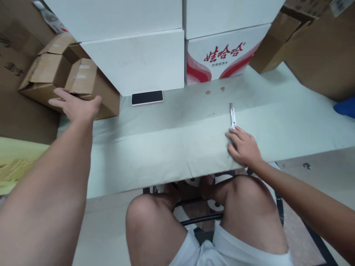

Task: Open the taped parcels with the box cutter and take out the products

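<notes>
My left hand [78,105] reaches to a brown cardboard box [107,98] at the left of the cloth-covered table. Its fingers and thumb are spread at the box's near upper edge, and it grips nothing visible. The box's top flaps stand partly raised. My right hand [244,147] rests on the cloth at the table's near side with its fingers loosely stretched out. Just beyond its fingertips lies a white utility knife [233,116], blade end pointing away from me. The fingertips are at the knife's near end; whether they touch it I cannot tell.
Stacked white cartons [149,62] line the back, one with red print [222,59]. A phone [147,98] lies before them. Small brown scraps [208,92] dot the pale green cloth [166,147]. Brown boxes [313,55] and a blue object [345,107] are at right.
</notes>
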`<action>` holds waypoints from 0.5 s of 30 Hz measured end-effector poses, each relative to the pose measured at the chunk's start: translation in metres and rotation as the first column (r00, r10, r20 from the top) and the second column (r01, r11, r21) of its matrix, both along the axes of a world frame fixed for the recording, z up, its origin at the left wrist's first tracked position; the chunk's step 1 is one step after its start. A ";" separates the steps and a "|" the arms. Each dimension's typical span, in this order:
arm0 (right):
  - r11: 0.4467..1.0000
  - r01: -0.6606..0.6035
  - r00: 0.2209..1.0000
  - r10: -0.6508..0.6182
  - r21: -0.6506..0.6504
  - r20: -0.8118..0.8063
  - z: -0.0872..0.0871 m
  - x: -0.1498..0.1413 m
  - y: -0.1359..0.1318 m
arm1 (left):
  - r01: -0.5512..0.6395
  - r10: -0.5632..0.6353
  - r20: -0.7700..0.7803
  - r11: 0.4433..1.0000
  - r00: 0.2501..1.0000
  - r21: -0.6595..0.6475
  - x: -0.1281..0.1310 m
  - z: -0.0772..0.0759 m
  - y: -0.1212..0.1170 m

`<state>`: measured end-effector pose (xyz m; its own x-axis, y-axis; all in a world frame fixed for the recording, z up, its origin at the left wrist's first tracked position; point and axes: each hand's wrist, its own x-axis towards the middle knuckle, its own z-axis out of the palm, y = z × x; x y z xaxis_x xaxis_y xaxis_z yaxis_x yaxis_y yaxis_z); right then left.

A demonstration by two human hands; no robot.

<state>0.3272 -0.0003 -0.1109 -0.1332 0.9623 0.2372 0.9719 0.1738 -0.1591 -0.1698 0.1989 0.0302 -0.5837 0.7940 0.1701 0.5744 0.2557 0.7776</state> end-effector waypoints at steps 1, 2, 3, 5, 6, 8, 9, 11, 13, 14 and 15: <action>1.000 0.006 1.000 -0.006 -0.008 -0.020 0.001 0.000 0.000 | -0.017 0.017 -0.015 1.000 1.000 0.014 0.002 -0.001 -0.011; 1.000 0.010 0.999 -0.011 -0.015 -0.039 0.001 0.000 0.000 | -0.010 0.010 0.004 0.999 1.000 0.035 0.004 -0.003 -0.022; 1.000 0.014 0.998 -0.015 -0.021 -0.057 0.002 -0.001 0.000 | 0.013 -0.014 0.018 0.998 1.000 0.056 0.008 -0.004 -0.033; 0.999 0.017 0.996 -0.020 -0.031 -0.091 0.003 -0.001 0.000 | 0.029 -0.033 0.038 0.996 0.999 0.083 0.018 -0.008 -0.055; 0.999 0.018 0.994 -0.022 -0.035 -0.105 0.003 -0.001 0.000 | 0.023 -0.026 0.039 0.996 0.999 0.090 0.024 -0.010 -0.066; 0.999 0.020 0.992 -0.025 -0.040 -0.126 0.004 0.000 0.000 | -0.027 0.026 0.016 0.995 1.000 0.098 0.040 -0.015 -0.093; 0.999 0.023 0.991 -0.029 -0.040 -0.134 0.005 0.000 0.000 | -0.058 0.060 -0.011 0.992 0.998 0.113 0.049 -0.018 -0.107; 0.999 0.032 0.989 -0.037 -0.038 -0.145 0.006 0.001 0.000 | -0.074 0.086 -0.071 0.985 0.994 0.156 0.064 -0.023 -0.139; 0.998 0.041 0.988 -0.046 -0.042 -0.145 0.007 0.001 -0.001 | -0.036 0.054 -0.099 0.984 0.994 0.174 0.076 -0.030 -0.169; 0.998 0.042 0.989 -0.048 -0.047 -0.140 0.008 0.001 -0.001 | -0.001 0.018 -0.097 0.985 0.995 0.175 0.080 -0.033 -0.184; 0.998 0.042 0.990 -0.049 -0.051 -0.131 0.008 0.000 -0.002 | 0.042 -0.027 -0.085 0.984 0.996 0.172 0.083 -0.037 -0.197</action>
<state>0.3276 -0.0021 -0.1025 -0.0597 0.9773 0.2035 0.9485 0.1191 -0.2937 -0.0869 0.0017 -0.0067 -0.5350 0.7674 0.3533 0.6439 0.0997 0.7586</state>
